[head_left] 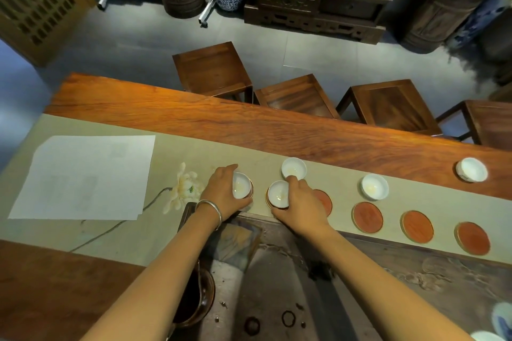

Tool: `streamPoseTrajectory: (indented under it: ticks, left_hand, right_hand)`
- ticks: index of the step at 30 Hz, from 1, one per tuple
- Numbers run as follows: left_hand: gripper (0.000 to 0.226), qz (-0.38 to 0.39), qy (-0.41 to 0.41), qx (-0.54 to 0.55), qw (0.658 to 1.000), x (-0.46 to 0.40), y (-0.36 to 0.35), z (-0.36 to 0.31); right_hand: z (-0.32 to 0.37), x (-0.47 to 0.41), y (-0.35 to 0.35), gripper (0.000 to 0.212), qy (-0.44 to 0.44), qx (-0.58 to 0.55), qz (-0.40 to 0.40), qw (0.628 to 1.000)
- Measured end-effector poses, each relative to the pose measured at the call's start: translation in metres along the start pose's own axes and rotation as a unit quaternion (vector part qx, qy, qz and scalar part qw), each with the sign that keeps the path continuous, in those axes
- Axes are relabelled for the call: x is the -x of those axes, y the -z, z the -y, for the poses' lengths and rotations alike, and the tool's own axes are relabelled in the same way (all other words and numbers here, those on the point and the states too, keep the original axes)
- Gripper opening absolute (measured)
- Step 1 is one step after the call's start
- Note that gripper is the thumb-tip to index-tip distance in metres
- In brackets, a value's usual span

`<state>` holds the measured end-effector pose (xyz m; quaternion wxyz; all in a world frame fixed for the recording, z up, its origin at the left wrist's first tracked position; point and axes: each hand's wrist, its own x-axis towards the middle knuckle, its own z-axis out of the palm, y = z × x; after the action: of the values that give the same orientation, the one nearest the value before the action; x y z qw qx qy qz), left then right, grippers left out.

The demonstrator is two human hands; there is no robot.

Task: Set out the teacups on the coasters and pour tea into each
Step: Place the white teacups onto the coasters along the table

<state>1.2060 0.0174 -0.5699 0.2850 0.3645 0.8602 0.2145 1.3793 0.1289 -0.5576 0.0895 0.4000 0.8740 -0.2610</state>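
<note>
My left hand (pixel 221 191) grips a white teacup (pixel 241 186) that sits on the leftmost coaster. My right hand (pixel 300 202) holds a second white teacup (pixel 278 193) on the coaster beside it. Two more white teacups stand loose on the cloth runner: one (pixel 294 168) just behind my right hand, one (pixel 374 187) further right. A fifth cup (pixel 471 169) rests on the bare wood at far right. Red round coasters with nothing on them lie in a row: one partly under my right hand (pixel 324 201), then others (pixel 367 216), (pixel 416 226), (pixel 473 238).
A white paper sheet (pixel 86 177) and a painted flower (pixel 184 187) lie on the runner to the left. A dark tea tray (pixel 277 271) lies in front of me, with a dark brown jar (pixel 194 296) at its left. Wooden stools (pixel 213 72) stand beyond the table.
</note>
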Motion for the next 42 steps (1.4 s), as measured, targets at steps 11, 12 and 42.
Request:
streamPoseTrajectory:
  ticks: [11,12,42]
  left_hand:
    - [0.087,0.014,-0.067,-0.054,0.996,0.012,0.017,-0.030]
    - [0.086,0.015,-0.074,-0.063,0.995,0.012,0.018,-0.037]
    - [0.079,0.036,0.046,-0.187,0.981,-0.045,-0.058,-0.120]
  right_hand:
    - [-0.025,0.035,0.045,0.076,-0.049,0.027,-0.013,0.998]
    - [-0.028,0.040,0.050,0.077,-0.052,0.027,-0.017,0.998]
    - [-0.180,-0.007,0.090,0.086,-0.129,0.021,-0.004,0.991]
